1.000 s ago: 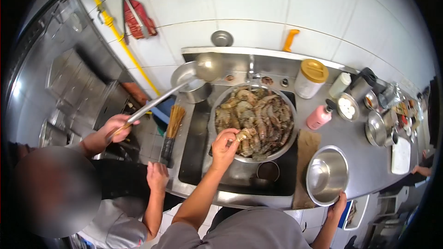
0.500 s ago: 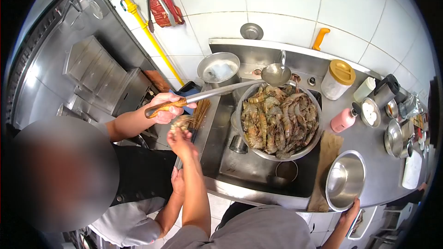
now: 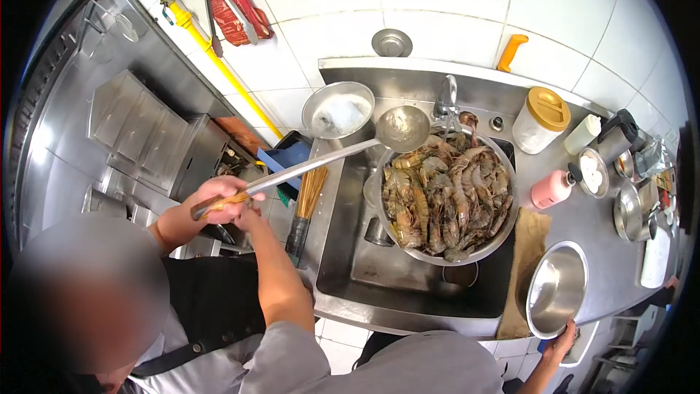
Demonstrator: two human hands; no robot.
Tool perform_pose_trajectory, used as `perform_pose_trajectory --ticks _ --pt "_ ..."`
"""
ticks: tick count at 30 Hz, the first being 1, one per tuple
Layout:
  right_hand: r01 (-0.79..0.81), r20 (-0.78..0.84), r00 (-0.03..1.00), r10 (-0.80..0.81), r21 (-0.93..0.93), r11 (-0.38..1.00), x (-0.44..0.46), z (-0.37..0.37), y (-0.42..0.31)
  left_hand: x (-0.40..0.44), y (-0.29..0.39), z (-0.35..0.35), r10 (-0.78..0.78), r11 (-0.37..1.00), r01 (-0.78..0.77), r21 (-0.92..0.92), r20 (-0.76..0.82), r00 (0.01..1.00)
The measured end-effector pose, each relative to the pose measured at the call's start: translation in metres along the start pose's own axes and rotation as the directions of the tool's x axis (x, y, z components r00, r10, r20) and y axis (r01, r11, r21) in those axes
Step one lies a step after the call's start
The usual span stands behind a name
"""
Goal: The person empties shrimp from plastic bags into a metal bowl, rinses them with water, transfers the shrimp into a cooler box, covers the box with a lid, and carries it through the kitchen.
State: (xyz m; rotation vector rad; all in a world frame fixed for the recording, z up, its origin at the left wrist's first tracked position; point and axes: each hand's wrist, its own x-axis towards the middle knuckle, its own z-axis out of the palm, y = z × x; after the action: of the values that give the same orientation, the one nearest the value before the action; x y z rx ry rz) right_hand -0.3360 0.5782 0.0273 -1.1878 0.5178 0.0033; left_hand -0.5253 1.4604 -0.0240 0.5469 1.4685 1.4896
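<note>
My left hand point(image 3: 251, 220) reaches out at the left, close behind a co-worker's hand point(image 3: 222, 198). Its fingers are hidden there, so what it holds cannot be seen. That co-worker's hand grips the wooden handle of a long metal ladle point(image 3: 405, 129), whose bowl hangs at the upper left edge of the prawn basin. My right hand point(image 3: 561, 343) is closed on the rim of a steel bowl point(image 3: 558, 288), which tilts at the counter's front edge. Large raw prawns point(image 3: 445, 197) are heaped in a wide metal basin point(image 3: 423, 256) over the sink.
The steel sink point(image 3: 357, 266) has a tap point(image 3: 446, 91) behind it. A pot point(image 3: 338, 109) and a stick brush point(image 3: 310, 193) stand left. Right are a brown cloth point(image 3: 526, 263), a pink pump bottle point(image 3: 552, 190) and a gold-lidded jar point(image 3: 540, 124). A person in a black apron stands at the left.
My left hand has moved left to the co-worker's hand; the pale whiskery thing it pinched is no longer visible. The ladle has shifted left. My right hand remains on the bowl.
</note>
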Motion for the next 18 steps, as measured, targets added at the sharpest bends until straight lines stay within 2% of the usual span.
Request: perform_pose_trajectory --ticks 1,2,3,5,9,11,12,15,17,18 --pt "-0.019 0.011 1.000 0.019 -0.002 1.000 -0.006 0.008 -0.005 0.031 -0.022 -0.001 -0.123 0.989 0.138 -0.048 0.237 0.964" --pt "-0.036 0.022 0.999 0.037 -0.007 0.999 -0.010 0.013 -0.010 0.048 -0.033 0.000 -0.131 0.989 0.144 -0.040 0.231 0.964" --pt "-0.020 -0.004 1.000 0.020 -0.034 0.999 -0.007 0.008 -0.010 0.059 -0.041 0.000 -0.226 0.971 0.203 0.126 0.207 0.952" --pt "-0.020 -0.013 1.000 0.019 -0.059 0.998 -0.003 0.004 -0.010 0.074 -0.047 -0.007 -0.394 0.847 0.312 0.430 0.114 0.912" --pt "-0.015 0.016 1.000 0.016 -0.055 0.998 -0.005 0.009 -0.011 0.059 -0.034 -0.009 -0.347 0.910 0.280 0.306 0.192 0.918" --pt "-0.020 0.020 1.000 0.021 -0.049 0.999 -0.005 0.011 -0.012 0.027 -0.019 -0.004 -0.190 0.965 0.115 0.238 0.323 0.927" --pt "-0.035 0.032 0.999 0.036 -0.035 0.999 -0.004 0.010 -0.013 0.021 -0.016 -0.005 -0.196 0.969 0.115 0.220 0.398 0.896" --pt "0.019 0.002 1.000 -0.019 -0.021 1.000 0.005 0.002 -0.007 -0.039 -0.007 0.001 -0.151 0.968 0.044 0.248 0.433 0.889" --pt "0.022 -0.007 1.000 -0.022 -0.028 0.999 0.010 -0.001 -0.006 -0.062 -0.009 -0.010 0.042 0.902 -0.278 0.331 0.574 0.818" --pt "0.013 -0.015 1.000 -0.014 -0.030 0.999 0.012 0.000 -0.006 -0.078 -0.009 -0.018 0.047 0.901 -0.285 0.326 0.581 0.812"
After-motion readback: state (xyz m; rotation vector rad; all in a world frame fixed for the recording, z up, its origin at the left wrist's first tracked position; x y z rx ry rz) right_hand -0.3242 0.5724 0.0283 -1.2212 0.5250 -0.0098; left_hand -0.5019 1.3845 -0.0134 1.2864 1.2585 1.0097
